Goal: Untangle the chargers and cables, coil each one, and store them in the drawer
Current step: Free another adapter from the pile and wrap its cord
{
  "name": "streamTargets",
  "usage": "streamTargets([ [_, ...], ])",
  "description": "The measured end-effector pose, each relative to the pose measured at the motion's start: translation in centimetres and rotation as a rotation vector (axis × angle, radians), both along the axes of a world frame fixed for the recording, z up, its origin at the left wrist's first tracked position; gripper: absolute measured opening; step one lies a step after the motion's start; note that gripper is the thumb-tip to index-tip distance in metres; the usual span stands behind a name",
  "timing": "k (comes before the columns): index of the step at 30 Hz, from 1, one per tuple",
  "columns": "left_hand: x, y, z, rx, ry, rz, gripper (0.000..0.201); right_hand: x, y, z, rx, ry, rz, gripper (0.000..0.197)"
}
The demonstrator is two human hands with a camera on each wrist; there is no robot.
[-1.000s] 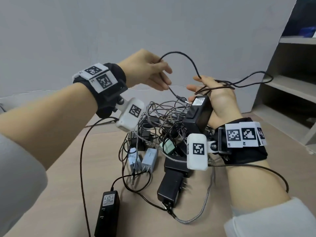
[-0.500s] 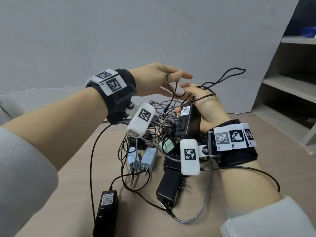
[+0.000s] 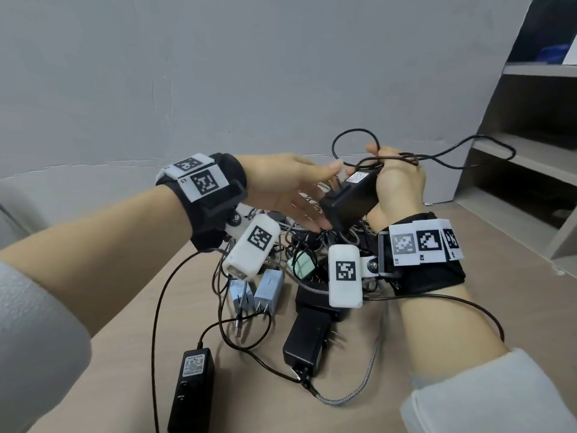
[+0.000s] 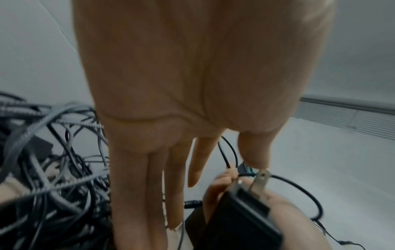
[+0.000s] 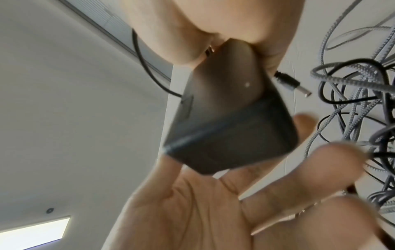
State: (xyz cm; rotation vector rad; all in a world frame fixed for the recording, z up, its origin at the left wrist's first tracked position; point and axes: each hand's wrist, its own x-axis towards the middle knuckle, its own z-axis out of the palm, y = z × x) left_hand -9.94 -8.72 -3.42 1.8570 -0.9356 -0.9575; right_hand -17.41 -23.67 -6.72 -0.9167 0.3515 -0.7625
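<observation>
- The right hand (image 3: 398, 185) has closed since half a second ago: its fingers, then loosely spread under the loops, now wrap the black power adapter (image 3: 349, 198) and pin the coiled thin black cable (image 3: 402, 157) against it.
- The left hand (image 3: 290, 189) held that cable a moment ago with thumb and forefinger; now it has let go, fingers straight and spread, palm turned toward the adapter and just beside it.
- In the left wrist view the adapter's metal prongs (image 4: 259, 179) stand up beside the left thumb tip.
- In the right wrist view the cable's barrel plug (image 5: 292, 83) sticks out past the right hand, free.
- Both hands sit lower than a second ago, above the tangle of grey braided and black cables (image 3: 299, 242) at the middle of the tabletop (image 3: 125, 354).
- Unchanged on the tabletop: two pale blue chargers (image 3: 256, 292) side by side, a black plug adapter (image 3: 307, 339) nearer the person, a long black power brick (image 3: 193, 392) toward the near left edge.
- An open shelf unit (image 3: 524, 151) stands at the right; no drawer shows in any view.
</observation>
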Motion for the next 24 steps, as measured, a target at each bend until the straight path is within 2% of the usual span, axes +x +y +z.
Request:
streamTargets([
  [6, -1.6, -2.0, -0.6, -0.119, 0.069, -0.032, 0.058, 1.3, -1.1, -0.5, -0.002, 0.017, -0.144, 0.02],
  [9, -1.8, -2.6, -0.8, -0.119, 0.004, -0.004, 0.049, 1.4, -1.1, -0.7, -0.047, 0.04, -0.192, 0.016],
  [12, -1.5, -3.2, -0.9, -0.122, -0.12, 0.166, 0.041, 1.1, -1.4, -0.6, -0.085, 0.099, -0.106, 0.012],
  [14, -0.9, -3.3, -0.5, -0.184, -0.155, 0.285, 0.034, 0.2, -1.9, -0.5, -0.172, 0.232, 0.014, 0.006],
  [16, 0.1, -3.0, 0.2, -0.321, -0.138, 0.404, 0.03, -0.6, -2.9, -0.3, -0.252, 0.367, 0.112, 0.028],
  [17, 0.6, -2.8, 0.6, -0.398, -0.123, 0.466, 0.03, -0.8, -3.4, -0.3, -0.278, 0.393, 0.129, 0.03],
  [19, 1.8, -2.4, 1.3, -0.533, -0.099, 0.601, 0.035, -1.2, -4.2, -0.3, -0.302, 0.413, 0.106, 0.027],
  [22, 3.2, -2.0, 2.2, -0.672, -0.076, 0.791, 0.04, -1.7, -5.0, 0.0, -0.291, 0.379, -0.003, 0.01],
  [24, 3.7, -1.8, 2.8, -0.707, -0.082, 0.885, 0.034, -1.9, -5.8, 0.0, -0.244, 0.326, -0.092, 0.017],
])
